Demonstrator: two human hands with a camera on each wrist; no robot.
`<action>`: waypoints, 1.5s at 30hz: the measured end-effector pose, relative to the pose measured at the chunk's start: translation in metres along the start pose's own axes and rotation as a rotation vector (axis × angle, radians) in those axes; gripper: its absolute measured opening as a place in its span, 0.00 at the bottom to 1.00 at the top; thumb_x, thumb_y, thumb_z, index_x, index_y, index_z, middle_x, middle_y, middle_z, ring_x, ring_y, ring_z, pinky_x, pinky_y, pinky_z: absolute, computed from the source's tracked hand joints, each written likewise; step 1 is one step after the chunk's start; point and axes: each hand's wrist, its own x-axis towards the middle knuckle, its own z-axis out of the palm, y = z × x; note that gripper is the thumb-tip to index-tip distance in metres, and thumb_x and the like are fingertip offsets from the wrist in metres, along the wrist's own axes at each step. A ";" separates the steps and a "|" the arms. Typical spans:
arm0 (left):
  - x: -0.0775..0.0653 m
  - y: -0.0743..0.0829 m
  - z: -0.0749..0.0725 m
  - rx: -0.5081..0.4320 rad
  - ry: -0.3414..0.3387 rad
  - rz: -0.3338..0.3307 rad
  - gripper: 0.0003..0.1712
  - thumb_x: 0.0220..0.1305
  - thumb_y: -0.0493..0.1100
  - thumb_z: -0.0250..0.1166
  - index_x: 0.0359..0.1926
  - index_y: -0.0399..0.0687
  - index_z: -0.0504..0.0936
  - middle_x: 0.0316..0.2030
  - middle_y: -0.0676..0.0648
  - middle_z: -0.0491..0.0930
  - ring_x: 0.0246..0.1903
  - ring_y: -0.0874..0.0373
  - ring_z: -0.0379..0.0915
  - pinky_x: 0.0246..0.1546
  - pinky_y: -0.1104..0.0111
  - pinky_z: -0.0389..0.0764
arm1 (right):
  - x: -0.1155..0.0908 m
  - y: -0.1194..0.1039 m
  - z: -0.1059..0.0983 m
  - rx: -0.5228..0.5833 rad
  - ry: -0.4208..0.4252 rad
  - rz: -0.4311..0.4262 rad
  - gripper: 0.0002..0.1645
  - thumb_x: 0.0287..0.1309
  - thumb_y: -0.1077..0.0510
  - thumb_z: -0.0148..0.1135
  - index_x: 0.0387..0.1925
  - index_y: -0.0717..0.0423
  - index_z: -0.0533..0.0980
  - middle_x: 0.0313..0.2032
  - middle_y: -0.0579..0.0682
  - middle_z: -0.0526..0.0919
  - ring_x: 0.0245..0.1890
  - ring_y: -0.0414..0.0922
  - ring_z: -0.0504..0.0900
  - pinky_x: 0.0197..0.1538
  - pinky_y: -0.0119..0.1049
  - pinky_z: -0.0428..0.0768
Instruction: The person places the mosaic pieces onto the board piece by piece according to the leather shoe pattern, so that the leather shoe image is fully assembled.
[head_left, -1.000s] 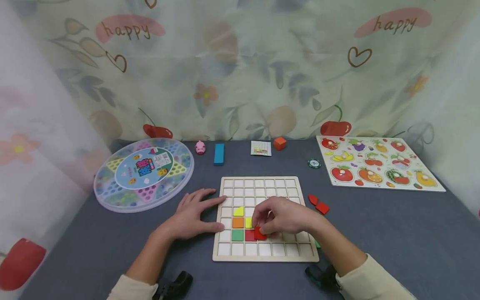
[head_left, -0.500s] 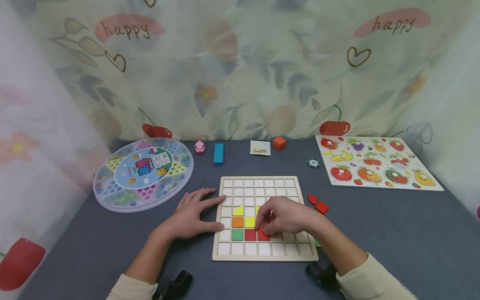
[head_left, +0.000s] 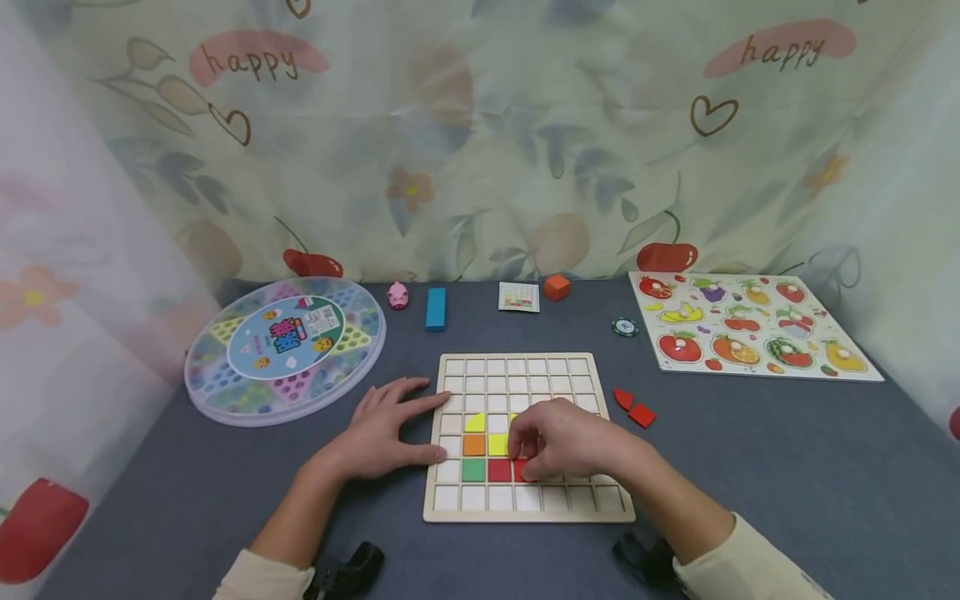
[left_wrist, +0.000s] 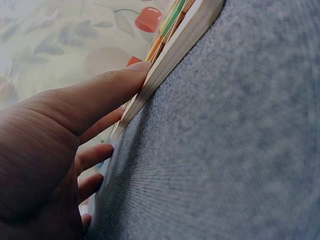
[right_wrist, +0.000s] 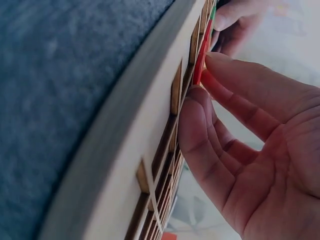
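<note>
A wooden grid board (head_left: 528, 516) lies on the table with coloured tiles in some cells. My left hand (head_left: 382, 429) rests at its left edge, thumb and index finger stretched along the frame. Over the board, my right hand (head_left: 566, 437) has curled fingers, thumb and fingertips on a red square tile (head_left: 521, 472); in the right wrist view that red tile (right_wrist: 199, 67) sits tilted or slightly raised between them. Left of it are a darker red tile (head_left: 498, 471) and a green tile (head_left: 473, 471). Above are an orange tile (head_left: 473, 445) and yellow tiles, one partly covered by my right hand.
Two loose red tiles (head_left: 641, 415) lie right of the board. Behind stand a round game board (head_left: 225, 392), a pink pig (head_left: 398, 295), a blue block (head_left: 436, 309), a pattern card (head_left: 518, 297), an orange cube (head_left: 557, 287), a chip (head_left: 625, 326) and a fruit puzzle (head_left: 761, 325).
My right hand has moved the red tile slightly rightward, off the darker red tile and into line beside it. My left hand has stayed in place.
</note>
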 end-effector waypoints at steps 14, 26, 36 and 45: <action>0.000 0.002 0.000 0.000 0.002 0.005 0.45 0.60 0.66 0.72 0.76 0.67 0.69 0.79 0.43 0.56 0.78 0.34 0.43 0.76 0.33 0.35 | -0.024 0.015 -0.015 0.087 0.016 -0.075 0.04 0.62 0.60 0.70 0.38 0.49 0.85 0.30 0.41 0.82 0.31 0.40 0.80 0.36 0.33 0.80; -0.001 0.002 -0.001 -0.005 -0.001 0.001 0.46 0.60 0.67 0.72 0.76 0.67 0.68 0.79 0.43 0.55 0.78 0.33 0.42 0.76 0.33 0.34 | -0.071 0.050 -0.037 0.113 0.007 0.000 0.05 0.62 0.57 0.71 0.40 0.49 0.85 0.33 0.42 0.84 0.33 0.40 0.81 0.38 0.31 0.81; 0.000 0.001 0.000 -0.005 -0.007 -0.002 0.45 0.60 0.67 0.71 0.76 0.68 0.68 0.79 0.43 0.55 0.78 0.33 0.42 0.76 0.33 0.34 | -0.107 0.081 -0.041 0.102 0.003 0.053 0.07 0.56 0.59 0.74 0.37 0.46 0.85 0.30 0.40 0.82 0.30 0.36 0.79 0.34 0.31 0.79; 0.000 0.002 0.000 0.002 -0.001 0.000 0.45 0.60 0.67 0.72 0.76 0.68 0.68 0.79 0.43 0.55 0.78 0.34 0.42 0.76 0.33 0.35 | -0.120 0.093 -0.039 0.042 -0.004 0.098 0.13 0.52 0.58 0.77 0.39 0.44 0.83 0.32 0.43 0.78 0.31 0.36 0.75 0.33 0.31 0.76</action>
